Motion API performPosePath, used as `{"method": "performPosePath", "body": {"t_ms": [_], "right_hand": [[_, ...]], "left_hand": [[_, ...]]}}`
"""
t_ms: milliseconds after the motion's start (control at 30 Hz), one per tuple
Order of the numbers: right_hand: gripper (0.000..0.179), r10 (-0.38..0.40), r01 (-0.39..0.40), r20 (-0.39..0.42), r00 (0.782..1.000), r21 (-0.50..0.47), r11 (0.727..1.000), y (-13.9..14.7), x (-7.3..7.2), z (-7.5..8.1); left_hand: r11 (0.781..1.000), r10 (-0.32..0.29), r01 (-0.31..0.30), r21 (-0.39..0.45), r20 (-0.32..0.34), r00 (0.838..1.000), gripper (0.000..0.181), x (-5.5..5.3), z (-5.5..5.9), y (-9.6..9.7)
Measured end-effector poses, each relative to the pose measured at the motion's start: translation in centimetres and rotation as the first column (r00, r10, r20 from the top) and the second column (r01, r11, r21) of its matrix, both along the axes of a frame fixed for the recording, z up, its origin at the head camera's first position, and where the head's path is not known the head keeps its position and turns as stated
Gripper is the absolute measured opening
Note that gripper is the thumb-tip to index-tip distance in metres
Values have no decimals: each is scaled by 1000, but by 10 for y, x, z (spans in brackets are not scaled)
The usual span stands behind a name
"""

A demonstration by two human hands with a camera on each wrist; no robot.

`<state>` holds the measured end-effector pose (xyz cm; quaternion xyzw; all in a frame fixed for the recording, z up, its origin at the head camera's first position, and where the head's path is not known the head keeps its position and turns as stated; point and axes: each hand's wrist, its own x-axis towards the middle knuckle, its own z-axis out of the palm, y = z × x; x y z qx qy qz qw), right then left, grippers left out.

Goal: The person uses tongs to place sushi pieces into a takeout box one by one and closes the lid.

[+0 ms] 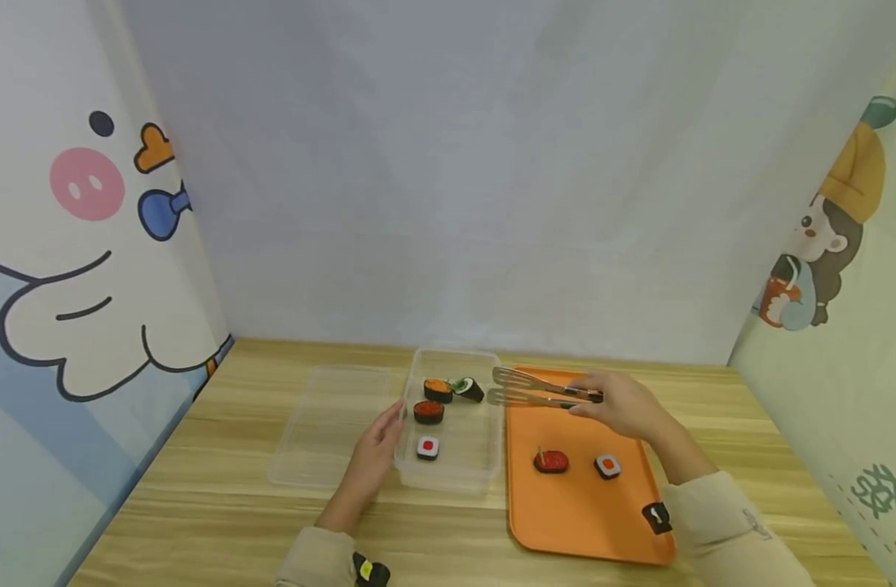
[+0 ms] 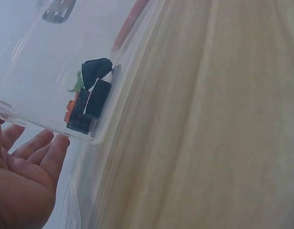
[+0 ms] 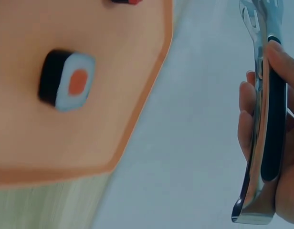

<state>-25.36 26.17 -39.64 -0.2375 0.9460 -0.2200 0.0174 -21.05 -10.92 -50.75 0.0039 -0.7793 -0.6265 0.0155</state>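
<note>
My right hand (image 1: 624, 403) grips metal tongs (image 3: 271, 119) with black handle grips. The tongs' tips are spread, with nothing between them, near the right rim of a clear plastic box (image 1: 465, 477). Against the box's left wall rest the extended fingers of my left hand (image 1: 374, 452). Inside the box lie several toy sushi pieces: an orange-topped one (image 1: 438, 391), a dark roll with green (image 1: 470, 390), a red-topped one (image 1: 429, 412) and a square roll with a red centre (image 1: 428, 447). On the orange tray (image 1: 572, 522) sit a red-topped piece (image 1: 550, 462) and an orange-centred square roll (image 3: 68, 80).
A clear flat lid (image 1: 330, 424) lies on the wooden table (image 1: 448, 546) left of the box. The tray stands just right of the box. A pale curtain (image 1: 455, 204) hangs behind the table, with printed panels at both sides.
</note>
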Motion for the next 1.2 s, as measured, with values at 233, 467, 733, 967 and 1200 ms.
{"method": "performPosePath", "body": {"t_ms": [233,467,733,967,1200], "right_hand": [[44,-7,7,-10,1000,21,1000,31,13,-1],[42,16,-16,9,1000,37,999,54,23,-6],[39,64,-67,102,993,26,997,68,30,-14],[36,61,-68,137,989,46,997,68,32,-24],[35,55,-65,89,994,107,992,67,37,-34]], "left_hand": [[1000,3,-3,0,7,1000,47,-1,-1,1],[1000,8,-8,-10,-4,1000,46,-2,1,2],[1000,7,-7,-16,-1,1000,47,-2,1,1],[1000,5,-5,-18,-4,1000,47,-2,1,1],[1000,-13,13,-6,-31,999,46,0,-1,1]]}}
